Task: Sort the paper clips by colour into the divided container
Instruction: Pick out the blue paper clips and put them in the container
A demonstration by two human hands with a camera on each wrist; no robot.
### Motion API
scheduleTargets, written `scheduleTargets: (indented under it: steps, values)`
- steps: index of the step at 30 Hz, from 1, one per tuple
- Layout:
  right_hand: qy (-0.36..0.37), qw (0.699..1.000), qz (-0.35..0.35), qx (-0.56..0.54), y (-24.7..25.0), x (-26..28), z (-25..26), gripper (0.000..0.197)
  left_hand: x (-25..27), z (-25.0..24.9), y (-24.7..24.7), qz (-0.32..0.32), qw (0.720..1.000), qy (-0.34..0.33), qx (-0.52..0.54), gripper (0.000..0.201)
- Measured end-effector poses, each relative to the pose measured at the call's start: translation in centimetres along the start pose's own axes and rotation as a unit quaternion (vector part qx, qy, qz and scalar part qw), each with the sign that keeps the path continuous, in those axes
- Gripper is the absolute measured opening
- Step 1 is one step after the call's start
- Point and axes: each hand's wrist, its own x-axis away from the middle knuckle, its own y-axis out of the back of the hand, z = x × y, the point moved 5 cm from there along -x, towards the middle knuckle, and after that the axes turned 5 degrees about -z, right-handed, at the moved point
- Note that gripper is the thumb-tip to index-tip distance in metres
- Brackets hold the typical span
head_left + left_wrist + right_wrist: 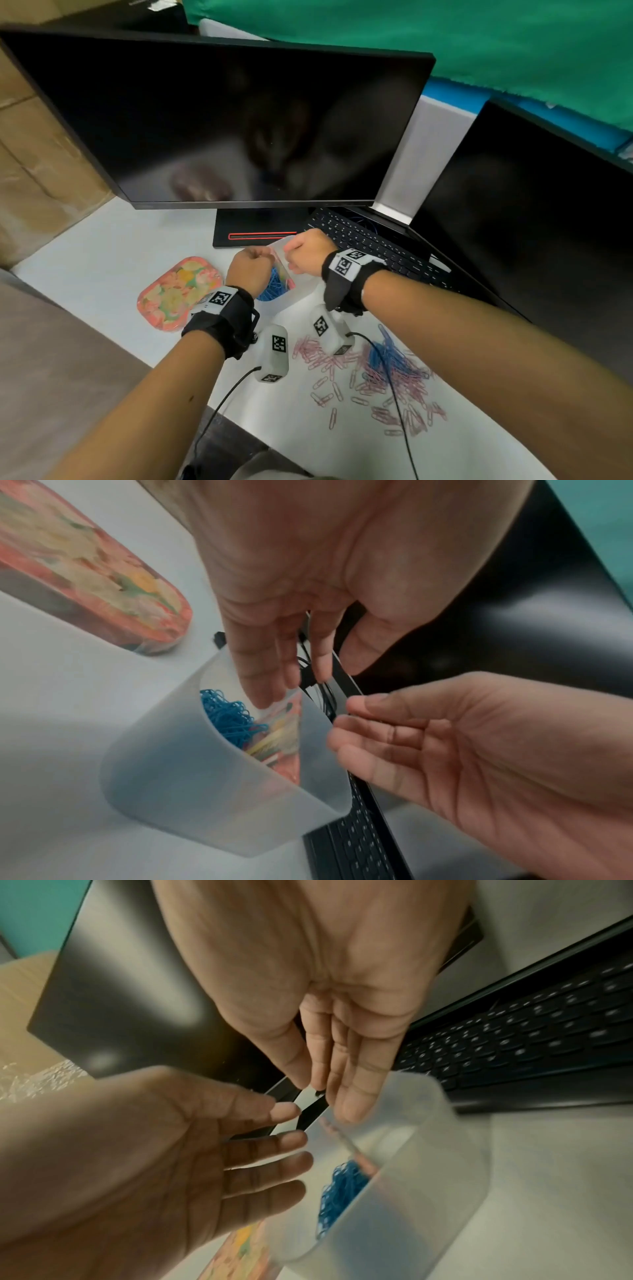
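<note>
A frosted translucent container stands on the white desk just before the monitor stand. A flowered divider splits it. Blue paper clips fill the left compartment; the right one looks empty in the right wrist view. Both hands hover over its rim. My left hand points straight fingers down at the divider's top. My right hand also has straight fingers, just above the rim. I see nothing held in either hand. A loose pile of pink and blue clips lies near me on the right.
The flowered lid lies left of the container. A dark monitor and its stand rise right behind it. A black keyboard and a second screen stand to the right. Cables cross the clip pile.
</note>
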Motion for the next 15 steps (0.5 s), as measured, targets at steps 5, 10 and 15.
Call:
scheduleTargets:
  steps: [5, 10, 15]
  values:
    - [-0.033, 0.999, -0.028, -0.018, 5.0, 3.1, -5.2, 0.023, 2.6, -1.5, -3.7, 0.091, 0.987, -0.110, -0.070, 0.018]
    - [-0.099, 0.993, -0.054, 0.029, 7.7, 7.3, -12.7, 0.026, 5.7, -0.7, -9.2, 0.179, 0.940, -0.188, -0.221, 0.018]
    - [-0.145, 0.984, -0.053, 0.088, 8.1, 10.5, -18.8, 0.025, 8.8, 2.3, -14.1, 0.266, 0.878, -0.212, -0.336, 0.010]
